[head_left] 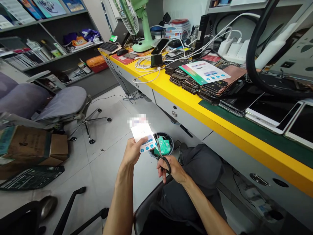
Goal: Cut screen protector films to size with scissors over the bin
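Between the thumb and fingers of my left hand (133,150) is a white printed card (140,131) with blue round icons along its lower edge. Its top part is blurred out. My right hand (171,168) is closed around the black handles of a pair of scissors (158,145), whose blades point up beside the card's right edge. Whether the blades touch the card I cannot tell. Below both hands stands a waste bin (171,147) on the floor, holding green pieces (163,147) of paper or packaging.
To the right runs a yellow-edged workbench (168,96) bearing stacked phone parts (190,85), a printed leaflet (205,71), white cables and a green fan (145,29). A grey office chair (63,101) and a cardboard box (31,147) are on the left. Shelves line the back.
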`<state>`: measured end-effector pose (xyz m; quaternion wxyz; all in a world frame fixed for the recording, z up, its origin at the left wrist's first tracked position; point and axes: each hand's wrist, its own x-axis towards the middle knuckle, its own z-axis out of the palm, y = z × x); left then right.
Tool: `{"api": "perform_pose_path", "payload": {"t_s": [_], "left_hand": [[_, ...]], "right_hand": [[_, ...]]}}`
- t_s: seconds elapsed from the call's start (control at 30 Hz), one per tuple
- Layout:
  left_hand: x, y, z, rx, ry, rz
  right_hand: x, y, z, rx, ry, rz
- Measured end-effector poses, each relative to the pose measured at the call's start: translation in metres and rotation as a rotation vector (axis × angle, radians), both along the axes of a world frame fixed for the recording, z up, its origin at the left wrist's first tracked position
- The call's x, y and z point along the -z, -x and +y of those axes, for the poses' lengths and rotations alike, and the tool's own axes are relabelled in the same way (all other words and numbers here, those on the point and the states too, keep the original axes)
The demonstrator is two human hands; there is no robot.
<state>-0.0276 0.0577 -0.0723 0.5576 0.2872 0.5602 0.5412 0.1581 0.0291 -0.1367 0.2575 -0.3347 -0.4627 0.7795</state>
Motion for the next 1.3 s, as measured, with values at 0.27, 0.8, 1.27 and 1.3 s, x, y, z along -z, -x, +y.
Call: {"api": "perform_pose_path", "payload": {"t_s": [0.27, 0.8, 1.27, 1.3], "left_hand": [[-0.031, 0.011, 0.001, 0.154, -0.079, -0.022], [-0.063, 0.006, -0.001, 0.23, -0.235, -0.045], [-0.084, -0.029, -0.011, 0.298, -0.276, 0.008], [-0.085, -0.032, -0.013, 0.305, -0.273, 0.014]], "right_hand": [[0.003, -0.012, 0.03, 0.148, -0.19, -0.525], [-0.072, -0.013, 0.045, 0.334, -0.104, -0.19], [-0.118, -0.016, 0.028, 0.559, -0.232, 0.102], [-0.119, -0.016, 0.028, 0.593, -0.264, 0.103]]}}
